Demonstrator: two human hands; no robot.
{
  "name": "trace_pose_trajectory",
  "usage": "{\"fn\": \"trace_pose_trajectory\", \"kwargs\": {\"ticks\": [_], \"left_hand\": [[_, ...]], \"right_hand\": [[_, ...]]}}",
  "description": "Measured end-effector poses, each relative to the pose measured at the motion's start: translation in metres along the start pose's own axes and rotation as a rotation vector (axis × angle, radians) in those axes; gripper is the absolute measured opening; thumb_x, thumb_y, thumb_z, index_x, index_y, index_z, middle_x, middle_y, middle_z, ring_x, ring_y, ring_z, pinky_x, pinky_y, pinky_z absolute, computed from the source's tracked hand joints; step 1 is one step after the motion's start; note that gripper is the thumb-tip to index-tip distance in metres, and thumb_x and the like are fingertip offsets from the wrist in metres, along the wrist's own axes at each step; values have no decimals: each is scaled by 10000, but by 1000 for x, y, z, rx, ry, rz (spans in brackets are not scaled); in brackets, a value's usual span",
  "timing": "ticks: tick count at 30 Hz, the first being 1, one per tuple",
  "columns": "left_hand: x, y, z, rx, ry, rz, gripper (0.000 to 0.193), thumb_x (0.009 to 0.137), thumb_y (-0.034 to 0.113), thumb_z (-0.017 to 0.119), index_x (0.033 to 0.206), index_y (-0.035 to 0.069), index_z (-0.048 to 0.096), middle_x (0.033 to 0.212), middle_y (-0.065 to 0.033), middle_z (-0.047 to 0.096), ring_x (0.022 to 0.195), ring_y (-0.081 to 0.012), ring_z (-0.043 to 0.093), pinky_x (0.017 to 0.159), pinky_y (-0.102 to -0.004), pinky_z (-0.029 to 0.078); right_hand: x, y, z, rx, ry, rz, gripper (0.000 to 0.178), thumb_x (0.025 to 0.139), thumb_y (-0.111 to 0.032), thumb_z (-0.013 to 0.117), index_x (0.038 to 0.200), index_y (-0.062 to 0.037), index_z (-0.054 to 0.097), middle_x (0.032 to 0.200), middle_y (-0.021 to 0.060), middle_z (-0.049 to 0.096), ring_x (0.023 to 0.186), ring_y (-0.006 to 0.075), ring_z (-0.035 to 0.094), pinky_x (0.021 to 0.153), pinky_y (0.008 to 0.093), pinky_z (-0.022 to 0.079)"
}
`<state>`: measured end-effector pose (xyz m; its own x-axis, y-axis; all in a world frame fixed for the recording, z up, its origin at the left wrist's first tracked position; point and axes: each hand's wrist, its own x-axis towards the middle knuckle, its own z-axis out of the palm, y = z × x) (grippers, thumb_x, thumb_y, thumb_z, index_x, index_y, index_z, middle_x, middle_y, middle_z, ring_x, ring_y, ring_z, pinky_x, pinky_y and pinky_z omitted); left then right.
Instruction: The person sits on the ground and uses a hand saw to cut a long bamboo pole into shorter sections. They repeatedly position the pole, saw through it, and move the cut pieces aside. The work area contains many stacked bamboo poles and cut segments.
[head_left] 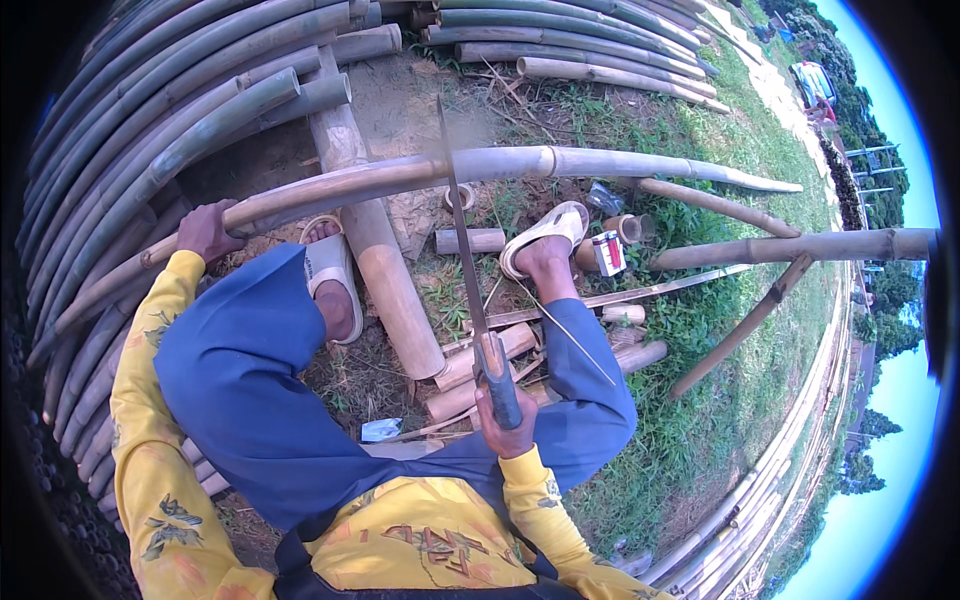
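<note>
A long bamboo pole (pixel 500 161) stretches across in front of me, lying over a thicker bamboo length (pixel 390 280). My left hand (pixel 207 232) is closed around the pole near its left part. In my right hand (pixel 507 425) is the handle of a handsaw (pixel 467 250), its long blade pointing away from me. The blade crosses the pole left of a pale joint, and a hazy blur hangs beside that spot. How deep the blade sits cannot be seen. My sandalled feet are on either side of the thicker bamboo.
Stacked bamboo poles (pixel 190 130) fill the left, with more (pixel 600 70) at the far side. Short bamboo offcuts (pixel 490 360) lie between my legs. A tape roll (pixel 459 197) and a small red-and-white box (pixel 608 253) are near my right foot. A forked pole frame (pixel 790 250) stands right.
</note>
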<state>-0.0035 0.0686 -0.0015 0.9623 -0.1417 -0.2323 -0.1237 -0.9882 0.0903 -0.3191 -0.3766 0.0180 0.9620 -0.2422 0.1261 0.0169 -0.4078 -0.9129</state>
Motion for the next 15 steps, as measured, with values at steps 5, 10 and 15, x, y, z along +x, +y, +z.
{"fn": "trace_pose_trajectory", "kwargs": {"ticks": [5,10,15], "left_hand": [[3,3,2,34,47,6,744,635,414,850,1309,147,678,1068,-185,750,1013,-374,710,931,-484,557],[-2,3,-5,14,-14,-4,747,639,421,848,1318,158,678,1074,-189,749,1013,-379,711,932,-486,560],[-4,-5,-2,21,-6,-14,732,643,418,846,1309,165,680,1055,-186,751,1004,-380,712,921,-484,566]], "right_hand": [[107,28,25,62,-60,88,88,901,-36,727,937,13,662,693,42,614,617,86,528,596,289,473],[83,18,22,82,-65,69,109,904,-52,734,894,8,643,688,41,611,617,92,531,591,296,468],[-14,-5,-10,-52,-60,145,256,886,-11,726,1141,12,703,742,51,637,653,84,542,633,279,489]]}}
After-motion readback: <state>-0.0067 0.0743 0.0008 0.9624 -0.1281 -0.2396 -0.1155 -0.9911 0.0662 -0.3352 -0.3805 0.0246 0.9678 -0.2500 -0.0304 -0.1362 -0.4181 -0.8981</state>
